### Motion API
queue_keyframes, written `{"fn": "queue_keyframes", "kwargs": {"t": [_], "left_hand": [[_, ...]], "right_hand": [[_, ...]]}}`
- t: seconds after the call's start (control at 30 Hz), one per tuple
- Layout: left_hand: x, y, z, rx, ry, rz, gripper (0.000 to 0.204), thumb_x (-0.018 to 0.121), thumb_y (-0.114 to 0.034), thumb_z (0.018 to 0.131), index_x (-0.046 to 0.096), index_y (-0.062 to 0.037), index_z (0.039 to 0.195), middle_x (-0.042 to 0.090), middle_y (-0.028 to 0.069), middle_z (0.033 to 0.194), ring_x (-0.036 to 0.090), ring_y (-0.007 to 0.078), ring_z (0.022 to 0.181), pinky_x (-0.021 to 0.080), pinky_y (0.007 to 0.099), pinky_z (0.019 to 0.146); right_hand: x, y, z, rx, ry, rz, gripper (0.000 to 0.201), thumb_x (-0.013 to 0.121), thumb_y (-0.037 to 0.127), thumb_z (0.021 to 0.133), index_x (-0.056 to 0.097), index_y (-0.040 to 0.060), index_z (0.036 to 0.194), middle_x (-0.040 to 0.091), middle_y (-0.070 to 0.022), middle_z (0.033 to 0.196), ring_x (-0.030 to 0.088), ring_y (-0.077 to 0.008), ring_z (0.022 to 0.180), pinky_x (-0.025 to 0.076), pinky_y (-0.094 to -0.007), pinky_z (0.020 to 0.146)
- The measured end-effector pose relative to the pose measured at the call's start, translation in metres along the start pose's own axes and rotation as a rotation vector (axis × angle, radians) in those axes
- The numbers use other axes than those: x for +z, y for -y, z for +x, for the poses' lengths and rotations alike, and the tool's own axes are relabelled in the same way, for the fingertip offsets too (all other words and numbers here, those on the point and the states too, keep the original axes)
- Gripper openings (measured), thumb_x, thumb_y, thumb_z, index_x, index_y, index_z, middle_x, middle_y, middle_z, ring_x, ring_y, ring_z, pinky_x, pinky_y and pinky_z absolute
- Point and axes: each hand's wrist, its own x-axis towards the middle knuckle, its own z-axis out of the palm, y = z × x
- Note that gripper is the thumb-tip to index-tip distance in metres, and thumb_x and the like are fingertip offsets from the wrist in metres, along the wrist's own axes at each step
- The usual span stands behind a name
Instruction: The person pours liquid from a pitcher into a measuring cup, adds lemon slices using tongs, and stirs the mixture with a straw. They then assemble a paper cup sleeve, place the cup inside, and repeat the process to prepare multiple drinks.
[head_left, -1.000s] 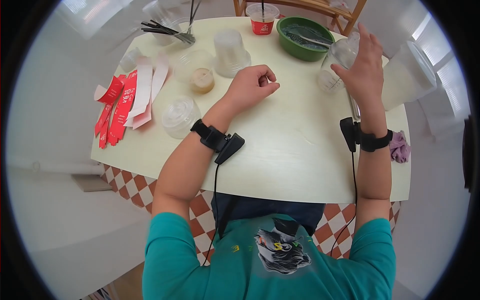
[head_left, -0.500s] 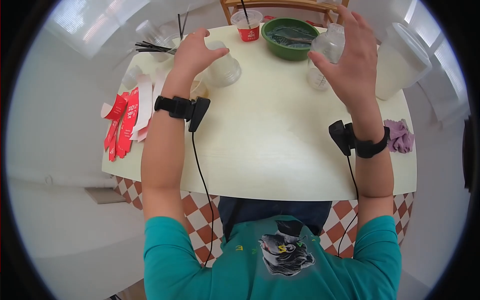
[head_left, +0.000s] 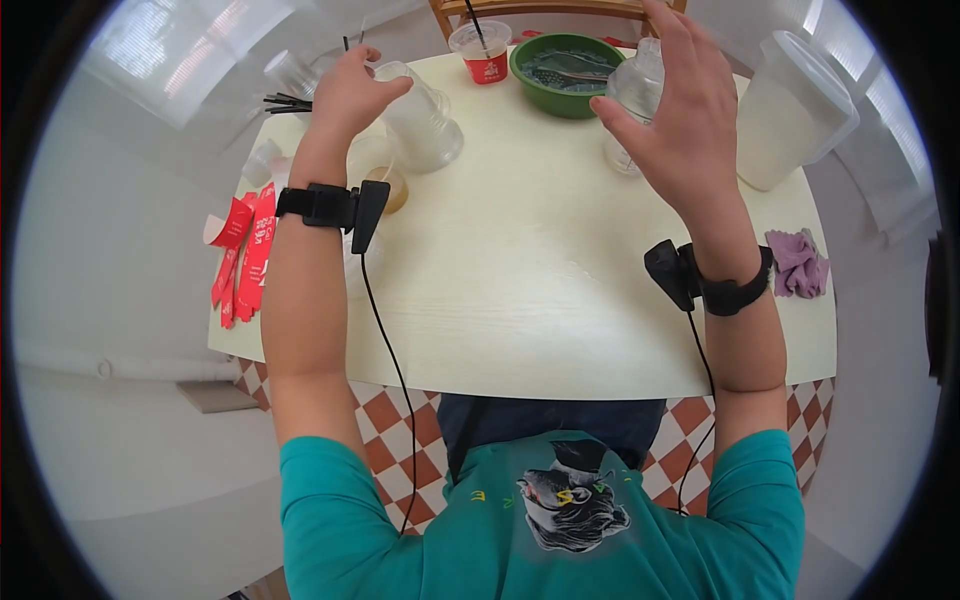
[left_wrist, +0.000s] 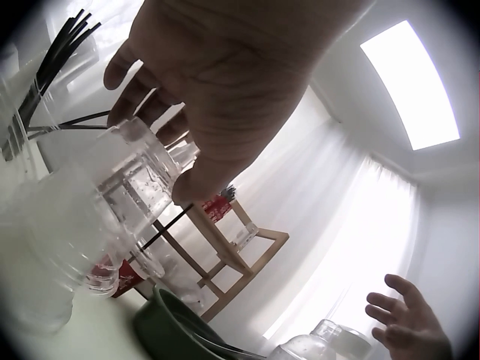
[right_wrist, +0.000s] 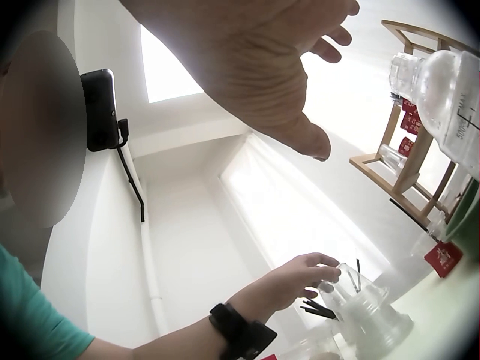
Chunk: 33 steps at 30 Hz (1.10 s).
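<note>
In the upper left of the head view, the left hand (head_left: 345,95) hovers at the stack of clear cups (head_left: 425,125), its grip loosely parted; whether it touches them I cannot tell. At the upper right, the right hand (head_left: 690,125) has its grip spread wide and free above the worktop (head_left: 520,270), near the clear bottle (head_left: 634,88).

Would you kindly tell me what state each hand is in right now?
Left hand: at the plastic cups; whether it grips them cannot be told.
Right hand: open, holding nothing.
</note>
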Motion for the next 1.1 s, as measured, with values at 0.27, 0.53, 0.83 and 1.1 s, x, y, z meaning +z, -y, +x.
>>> {"fn": "queue_keyframes", "kwargs": {"t": [0.27, 0.53, 0.83, 1.1], "left_hand": [[-0.031, -0.019, -0.010, 0.008, -0.370, -0.217, 0.066, 0.075, -0.038, 0.069, 0.057, -0.0006, 0.120, 0.063, 0.0131, 0.107, 0.063, 0.0231, 0.095, 0.051, 0.0338, 0.080], [0.011, -0.080, -0.088, -0.211, 0.001, -1.526, 0.041, 0.060, -0.016, 0.086, 0.049, -0.0052, 0.124, 0.057, 0.0042, 0.109, 0.056, 0.0147, 0.101, 0.049, 0.0298, 0.073], [0.070, -0.066, -0.110, -0.034, 0.261, -1.028, 0.061, 0.074, -0.017, 0.074, 0.047, -0.0059, 0.127, 0.056, 0.0043, 0.116, 0.053, 0.0157, 0.108, 0.045, 0.0314, 0.086], [0.077, -0.070, -0.114, -0.083, 0.274, -0.908, 0.060, 0.079, -0.016, 0.070, 0.051, -0.0051, 0.121, 0.058, 0.0030, 0.111, 0.054, 0.0134, 0.099, 0.045, 0.0278, 0.079]], "right_hand": [[0.018, -0.017, -0.006, -0.038, -0.055, 0.086, 0.065, 0.080, 0.021, 0.069, 0.054, 0.0108, 0.128, 0.053, -0.0155, 0.126, 0.047, -0.0329, 0.119, 0.040, -0.0419, 0.099], [0.021, 0.006, -0.018, 0.047, 0.262, 0.367, 0.036, 0.075, 0.016, 0.077, 0.066, 0.0036, 0.109, 0.056, -0.0049, 0.063, 0.050, -0.0167, 0.053, 0.041, -0.0298, 0.052], [0.040, -0.004, -0.026, -0.228, 0.223, 0.111, 0.002, 0.065, 0.008, 0.070, 0.066, 0.0065, 0.070, 0.060, -0.0075, 0.065, 0.061, -0.0273, 0.065, 0.047, -0.0384, 0.056], [0.068, 0.000, -0.041, -0.369, 0.334, 0.071, 0.010, 0.063, 0.009, 0.066, 0.057, 0.0067, 0.059, 0.052, -0.0058, 0.059, 0.057, -0.0248, 0.061, 0.044, -0.0384, 0.054]]}}
